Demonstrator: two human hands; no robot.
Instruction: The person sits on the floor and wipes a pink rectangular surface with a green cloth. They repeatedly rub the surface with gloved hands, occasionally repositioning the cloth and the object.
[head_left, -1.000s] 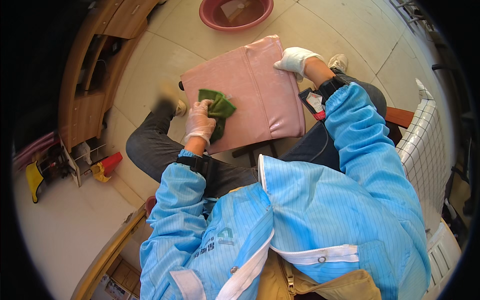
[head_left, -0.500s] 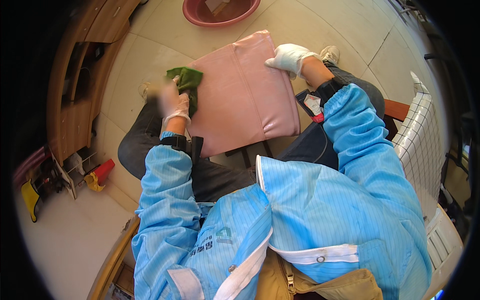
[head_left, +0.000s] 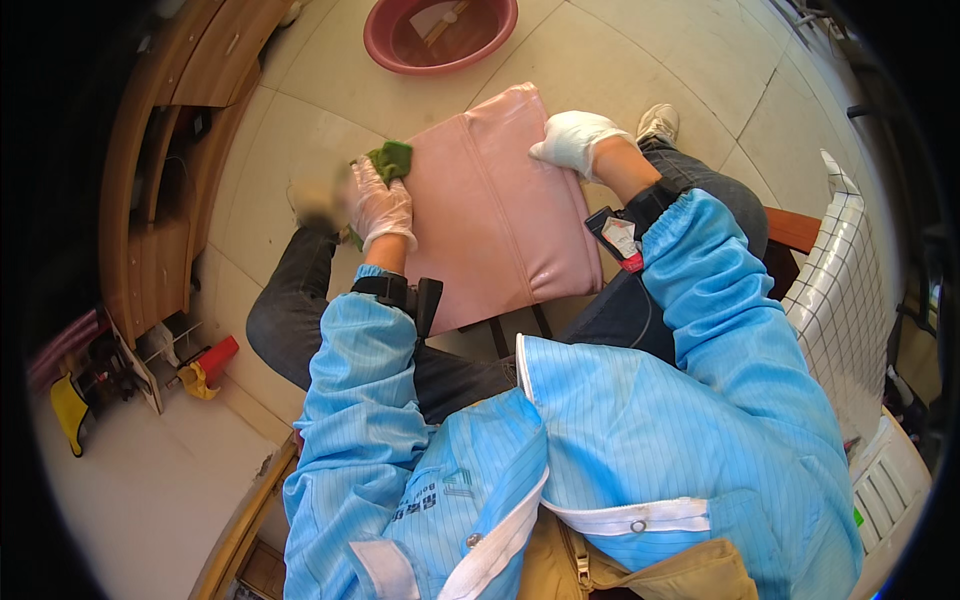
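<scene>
A pink leather-look seat (head_left: 490, 200) rests between my knees, with dark legs showing below its near edge. My left hand (head_left: 382, 205), in a thin clear glove, presses a green cloth (head_left: 392, 160) against the seat's left edge. Most of the cloth is hidden under the fingers. At the seat's far right edge, my right hand (head_left: 575, 142) in a white glove is closed around the border, its thumb on top and its other fingers partly hidden.
Beyond the seat, a red-pink basin (head_left: 440, 68) stands on the tiled floor. A wooden cabinet (head_left: 155, 240) lines the left side. To the right are a white checked cover (head_left: 835, 270) and a white plastic chair (head_left: 890, 480).
My left hand has shifted rightward against the seat's edge and now covers more of the green cloth. My right hand keeps its hold. The basin and seat sit slightly lower in view.
</scene>
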